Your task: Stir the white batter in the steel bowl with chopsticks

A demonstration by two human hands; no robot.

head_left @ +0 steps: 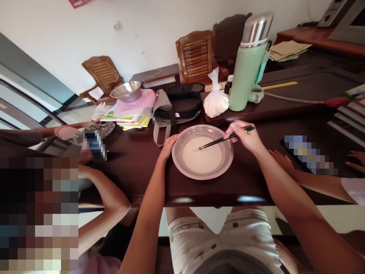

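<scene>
A round metal basin sits on the dark table in front of me, holding a milky white liquid. My left hand is closed on the basin's left rim. In my right hand is a pair of dark chopsticks, gripped near their upper end above the basin's right side. Their tips slant down to the left and touch the liquid near its middle.
Behind the basin stand a tied bag of white powder, a green thermos and a black-grey bag. Another metal bowl rests on papers at back left. People sit on both sides, their arms on the table.
</scene>
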